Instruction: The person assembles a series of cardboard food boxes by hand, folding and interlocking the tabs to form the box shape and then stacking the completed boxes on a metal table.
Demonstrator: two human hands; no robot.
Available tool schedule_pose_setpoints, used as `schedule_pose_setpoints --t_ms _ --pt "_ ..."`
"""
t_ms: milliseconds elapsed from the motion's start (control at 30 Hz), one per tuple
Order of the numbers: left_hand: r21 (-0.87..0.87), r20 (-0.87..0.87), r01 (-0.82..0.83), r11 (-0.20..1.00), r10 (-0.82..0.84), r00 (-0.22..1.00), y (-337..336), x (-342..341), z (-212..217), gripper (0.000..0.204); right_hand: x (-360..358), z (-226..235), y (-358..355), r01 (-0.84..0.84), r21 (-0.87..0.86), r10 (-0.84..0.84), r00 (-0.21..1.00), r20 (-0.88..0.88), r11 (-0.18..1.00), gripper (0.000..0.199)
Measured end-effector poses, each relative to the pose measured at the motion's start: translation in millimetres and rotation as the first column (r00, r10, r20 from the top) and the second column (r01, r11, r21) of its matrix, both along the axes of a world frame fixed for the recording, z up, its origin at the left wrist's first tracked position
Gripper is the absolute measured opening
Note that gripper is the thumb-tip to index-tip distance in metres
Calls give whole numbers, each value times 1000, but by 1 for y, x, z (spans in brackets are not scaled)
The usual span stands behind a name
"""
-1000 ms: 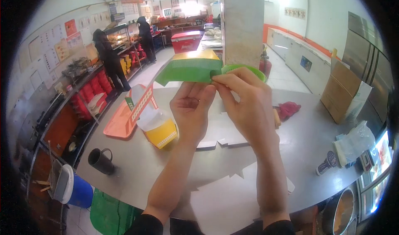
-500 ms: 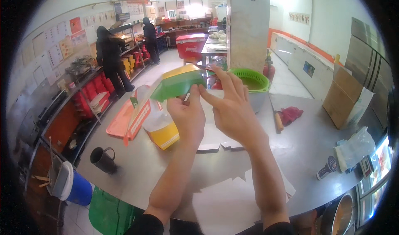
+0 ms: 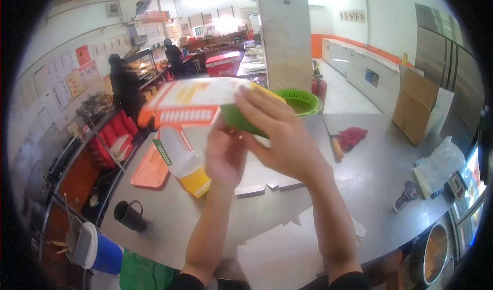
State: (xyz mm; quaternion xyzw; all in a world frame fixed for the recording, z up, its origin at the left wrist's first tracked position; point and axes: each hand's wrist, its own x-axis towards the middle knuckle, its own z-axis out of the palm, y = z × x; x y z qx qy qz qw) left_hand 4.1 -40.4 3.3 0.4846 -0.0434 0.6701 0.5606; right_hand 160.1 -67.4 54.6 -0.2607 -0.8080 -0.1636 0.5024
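Observation:
I hold a folded cardboard food box (image 3: pixel 197 102), white and orange on one face and green underneath, up in front of me above the steel table (image 3: pixel 380 177). My left hand (image 3: pixel 226 156) grips it from below. My right hand (image 3: pixel 280 133) lies over its green right end, fingers spread across it. Below the box on the table stands an open white and yellow carton (image 3: pixel 187 167). Flat white cardboard blanks (image 3: pixel 277 251) lie near the front edge.
An orange tray (image 3: pixel 151 169) lies at the table's left edge and a black mug (image 3: pixel 128 215) at its front left. A green colander (image 3: pixel 298 100), a knife (image 3: pixel 334 143) and a red cloth (image 3: pixel 354 136) lie behind. Two people in dark clothes work far left.
The box has been turned in my hands: its green face showed before, and now the white and orange face is toward me. It has shifted left and closer.

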Motion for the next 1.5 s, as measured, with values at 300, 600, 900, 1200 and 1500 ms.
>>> schedule_pose_setpoints --t_ms 300,600,900,1200,1500 --pt "46 -120 -606 794 607 785 -2 11 8 38 -5 5 -8 -46 70 71 911 -407 997 26" --pt "284 -333 -839 465 868 368 -4 11 -11 27 -25 4 -21 -161 -112 84 860 -503 980 8" --pt "202 -248 -670 715 699 671 10 -10 -11 27 -21 10 -21 -124 -80 80 906 -416 989 9" --pt "57 -171 -576 815 577 799 2 -12 4 26 -9 20 -32 58 -100 -84 954 -287 993 8" --pt "145 -237 -610 779 626 743 -1 0 4 25 -12 20 -33 135 -87 -152 959 -241 987 14"
